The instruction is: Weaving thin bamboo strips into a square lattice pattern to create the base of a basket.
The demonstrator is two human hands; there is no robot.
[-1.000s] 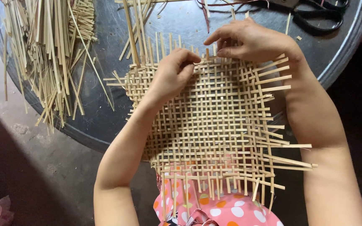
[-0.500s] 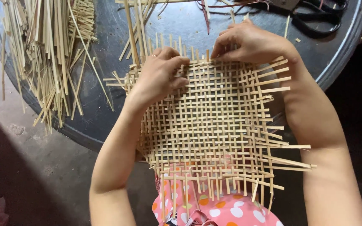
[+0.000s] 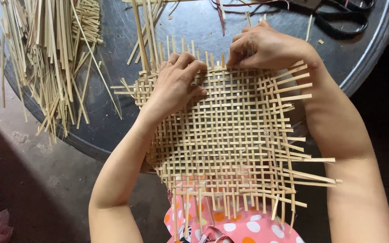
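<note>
- Head view: a woven bamboo mat [image 3: 230, 139] lies half on the round dark counter [image 3: 113, 117], half over the person's lap.
- The left hand [image 3: 174, 85] presses flat on the mat's far left part, fingers bent.
- The right hand [image 3: 266, 47] pinches a strip end at the far edge.
- Loose bamboo strips [image 3: 46, 58] are piled left; black scissors [image 3: 343, 18] lie far right.

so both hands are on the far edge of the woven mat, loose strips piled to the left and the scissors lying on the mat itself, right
Not quite. The scissors are not on the woven mat; they lie on the dark round table, beyond the right hand. The head view shows this. The rest holds: the left hand and right hand are at the mat's far edge, and the loose strips are piled to the left.
</note>
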